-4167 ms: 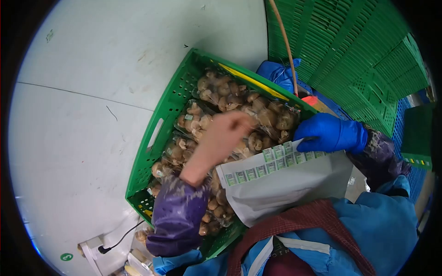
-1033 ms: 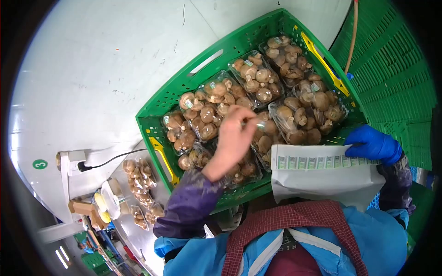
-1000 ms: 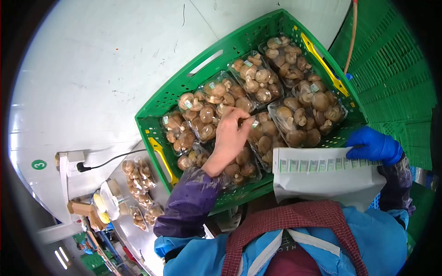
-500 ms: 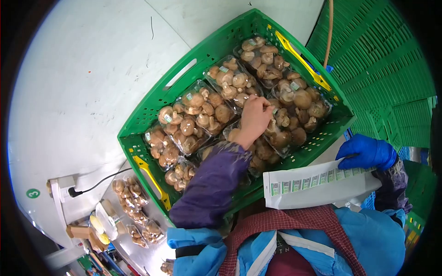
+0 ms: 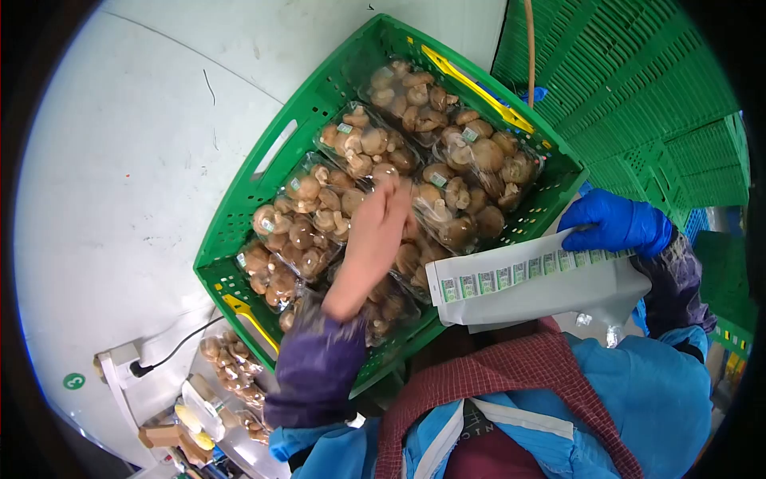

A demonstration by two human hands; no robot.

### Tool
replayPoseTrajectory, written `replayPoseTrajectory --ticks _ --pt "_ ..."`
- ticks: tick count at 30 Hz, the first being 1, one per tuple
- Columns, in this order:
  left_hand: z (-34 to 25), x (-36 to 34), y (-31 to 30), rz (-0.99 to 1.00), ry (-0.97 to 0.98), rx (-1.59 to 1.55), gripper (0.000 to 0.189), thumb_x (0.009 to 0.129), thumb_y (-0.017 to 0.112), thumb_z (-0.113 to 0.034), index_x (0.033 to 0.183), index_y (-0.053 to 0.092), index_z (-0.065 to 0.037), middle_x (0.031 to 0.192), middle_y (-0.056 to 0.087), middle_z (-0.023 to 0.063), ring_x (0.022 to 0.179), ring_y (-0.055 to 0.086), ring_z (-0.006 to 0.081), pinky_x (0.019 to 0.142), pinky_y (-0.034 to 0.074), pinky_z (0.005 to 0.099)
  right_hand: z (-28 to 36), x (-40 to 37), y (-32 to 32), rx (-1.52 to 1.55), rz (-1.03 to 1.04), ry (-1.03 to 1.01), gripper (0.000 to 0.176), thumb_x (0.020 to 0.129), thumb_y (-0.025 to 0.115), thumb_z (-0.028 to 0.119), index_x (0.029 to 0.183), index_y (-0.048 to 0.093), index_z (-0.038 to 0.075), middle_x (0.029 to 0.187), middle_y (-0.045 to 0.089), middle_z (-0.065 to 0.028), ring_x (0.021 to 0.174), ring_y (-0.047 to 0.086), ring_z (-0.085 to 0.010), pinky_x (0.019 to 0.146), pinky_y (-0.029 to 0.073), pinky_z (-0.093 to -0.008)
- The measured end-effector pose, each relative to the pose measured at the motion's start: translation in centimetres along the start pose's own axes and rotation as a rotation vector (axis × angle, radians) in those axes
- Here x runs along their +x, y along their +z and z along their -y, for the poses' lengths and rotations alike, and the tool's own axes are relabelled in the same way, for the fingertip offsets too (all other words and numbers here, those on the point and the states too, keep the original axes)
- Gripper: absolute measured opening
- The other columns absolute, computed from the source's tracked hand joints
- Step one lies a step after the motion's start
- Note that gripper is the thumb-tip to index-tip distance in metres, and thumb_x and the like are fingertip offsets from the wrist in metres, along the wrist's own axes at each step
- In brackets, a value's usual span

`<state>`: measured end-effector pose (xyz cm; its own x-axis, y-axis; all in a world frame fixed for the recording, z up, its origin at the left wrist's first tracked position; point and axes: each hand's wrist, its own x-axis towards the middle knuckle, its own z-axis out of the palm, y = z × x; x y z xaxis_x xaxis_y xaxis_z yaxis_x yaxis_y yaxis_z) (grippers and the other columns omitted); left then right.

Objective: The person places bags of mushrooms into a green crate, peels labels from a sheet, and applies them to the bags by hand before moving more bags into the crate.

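Note:
My left hand (image 5: 375,231), bare, hovers over the middle of a green crate (image 5: 243,195). Its fingers are smeared by motion, and I cannot tell whether anything is in them. Under and around it lie several film-wrapped packs of brown mushrooms (image 5: 371,142), many with a small green-and-white label. One such label (image 5: 435,177) shows on a pack just right of the fingers. My right hand (image 5: 618,223), in a blue glove, is closed on the upper edge of a pale label sheet (image 5: 542,291). A row of small labels runs along that sheet, which overlaps the crate's near right side.
Yellow handles (image 5: 479,88) sit at two ends of the crate. More wrapped mushrooms (image 5: 231,363) lie on the metal surface at lower left, near a power socket (image 5: 124,363) with a black cable. Green stacked crates (image 5: 606,88) stand at right, with a brown hose (image 5: 531,48) before them.
My left hand has drawn back leftward from the right-hand pack, whose label is now uncovered. My right hand still holds the label sheet. The whole view has shifted slightly.

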<state>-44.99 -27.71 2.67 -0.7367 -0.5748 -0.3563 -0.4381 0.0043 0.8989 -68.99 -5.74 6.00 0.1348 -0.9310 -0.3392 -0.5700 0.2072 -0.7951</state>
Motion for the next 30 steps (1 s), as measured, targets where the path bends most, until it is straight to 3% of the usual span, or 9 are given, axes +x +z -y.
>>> replayPoseTrajectory --ticks 2,6,8,11,13,15,19,24,30 --pt "-0.2 -3.5 -0.2 0.062 0.054 0.142 0.024 0.086 0.051 -0.021 0.101 0.050 -0.002 0.063 0.054 0.0073 0.057 0.052 0.0149 0.055 0.040 0.0282 -0.3 0.1 0.0 -0.115 0.031 0.042 0.024 0.080 0.064 0.023 0.093 0.062 0.003 0.077 0.062 -0.0140 0.070 0.060 -0.0235 0.063 0.047 -0.0327" --pt "-0.8 -7.5 1.4 0.130 0.038 0.207 0.027 0.083 0.057 -0.014 0.106 0.048 -0.002 0.064 0.054 0.0066 0.059 0.051 0.0122 0.055 0.039 0.0258 -0.1 0.8 -0.1 -0.043 -0.018 -0.023 0.024 0.079 0.064 0.023 0.092 0.063 0.003 0.077 0.061 -0.0145 0.070 0.060 -0.0243 0.063 0.047 -0.0323" --pt "0.2 -8.0 2.7 0.007 0.087 -0.161 0.034 0.079 0.061 -0.008 0.109 0.047 -0.004 0.064 0.053 0.0019 0.057 0.048 0.0087 0.053 0.037 0.0230 1.3 1.3 -0.7 -0.092 0.053 0.115 0.021 0.077 0.066 0.019 0.092 0.064 0.004 0.079 0.063 -0.0133 0.070 0.061 -0.0249 0.064 0.048 -0.0330" --pt "0.9 -8.0 3.0 -0.016 0.084 -0.208 0.034 0.078 0.061 -0.003 0.109 0.048 -0.005 0.065 0.050 -0.0023 0.057 0.044 0.0045 0.051 0.034 0.0197 1.3 1.5 -0.8 -0.096 0.001 0.084 0.022 0.076 0.066 0.016 0.094 0.063 0.004 0.083 0.063 -0.0125 0.071 0.061 -0.0231 0.066 0.048 -0.0332" --pt "0.8 -8.0 2.8 -0.039 -0.027 -0.276 0.031 0.078 0.058 0.002 0.108 0.051 -0.006 0.068 0.051 -0.0037 0.056 0.043 0.0029 0.049 0.033 0.0177 0.6 0.8 -1.0 0.018 -0.158 0.044 0.029 0.077 0.065 0.014 0.103 0.059 0.003 0.090 0.062 -0.0106 0.080 0.060 -0.0204 0.071 0.047 -0.0329" --pt "1.2 -7.9 2.7 -0.151 -0.029 -0.279 0.025 0.080 0.057 0.002 0.104 0.052 -0.005 0.072 0.055 -0.0013 0.056 0.046 0.0031 0.047 0.034 0.0170 -0.7 -0.5 -1.6 -0.147 -0.663 -0.104 0.033 0.079 0.065 0.019 0.109 0.056 0.007 0.093 0.061 -0.0092 0.083 0.059 -0.0168 0.076 0.046 -0.0305" --pt "1.4 -7.6 2.3 -0.168 -0.005 -0.276 0.021 0.081 0.057 0.001 0.101 0.052 -0.004 0.075 0.057 -0.0004 0.056 0.046 0.0024 0.046 0.034 0.0162 0.2 -4.5 -1.6 0.169 -0.810 0.210 0.033 0.083 0.061 0.019 0.112 0.053 0.003 0.097 0.059 -0.0092 0.085 0.056 -0.0141 0.076 0.046 -0.0284" --pt "0.8 -7.1 2.8 -0.156 -0.021 -0.296 0.020 0.081 0.057 0.000 0.100 0.053 -0.003 0.077 0.057 -0.0010 0.059 0.047 0.0030 0.049 0.035 0.0165 -0.3 -5.4 -1.0 0.413 -0.808 0.063 0.047 0.084 0.059 0.014 0.126 0.039 0.006 0.098 0.057 -0.0062 0.080 0.053 -0.0099 0.071 0.043 -0.0238" --pt "0.1 -7.0 2.7 -0.150 -0.024 -0.282 0.017 0.082 0.057 -0.001 0.099 0.054 -0.003 0.075 0.054 -0.0014 0.060 0.045 0.0044 0.053 0.036 0.0182 -0.4 -4.1 0.0 0.586 -0.752 0.029 0.050 0.077 0.067 0.014 0.122 0.046 0.008 0.097 0.059 -0.0055 0.075 0.053 -0.0082 0.060 0.044 -0.0205"
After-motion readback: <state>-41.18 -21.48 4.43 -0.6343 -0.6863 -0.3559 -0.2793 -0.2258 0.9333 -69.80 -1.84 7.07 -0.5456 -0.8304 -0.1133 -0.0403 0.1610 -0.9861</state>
